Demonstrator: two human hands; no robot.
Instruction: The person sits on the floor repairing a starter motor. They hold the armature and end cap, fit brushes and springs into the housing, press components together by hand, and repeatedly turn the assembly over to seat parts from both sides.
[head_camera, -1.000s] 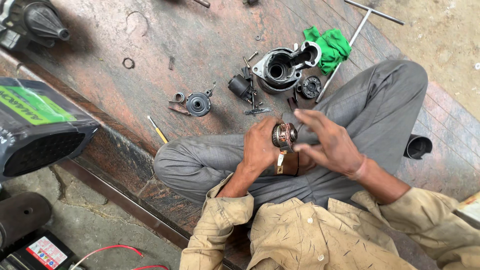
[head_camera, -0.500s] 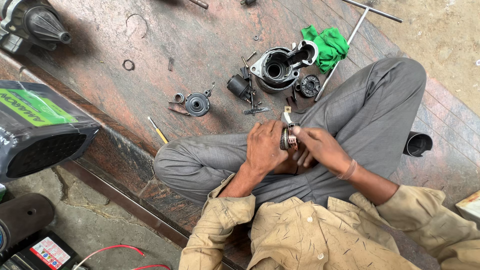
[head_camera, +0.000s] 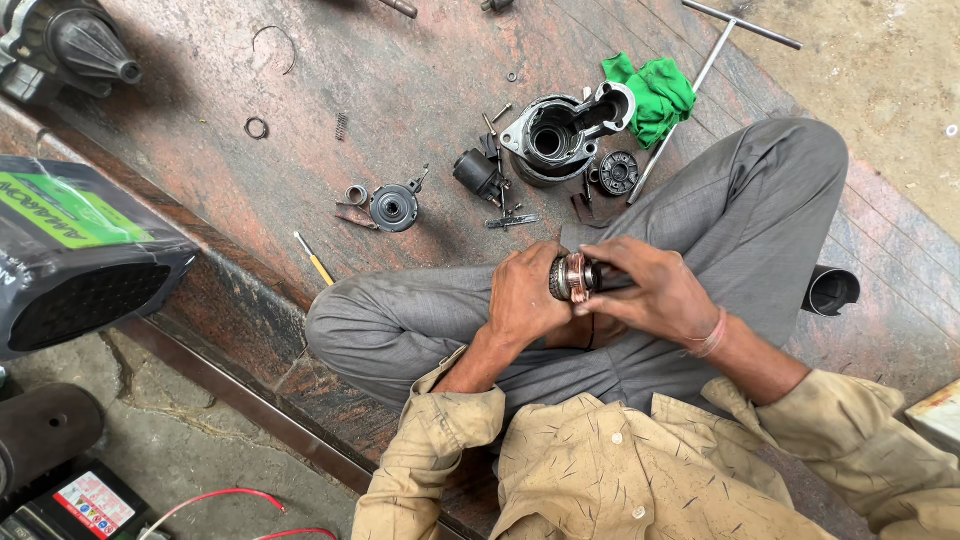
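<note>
Seated cross-legged, a person holds a copper-ringed motor armature (head_camera: 574, 277) over the lap, just below the open metal housing (head_camera: 556, 140). Left hand (head_camera: 525, 297) and right hand (head_camera: 650, 290) both clasp it (apparently mid-inspection); refitting would call for steady alignment.

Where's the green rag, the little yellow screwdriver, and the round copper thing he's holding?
green rag (head_camera: 655, 92): head view, middle of the crumpled cloth.
yellow screwdriver (head_camera: 321, 269): head view, on its yellow handle.
round copper part (head_camera: 570, 277): head view, on its ribbed side between both hands.
</note>
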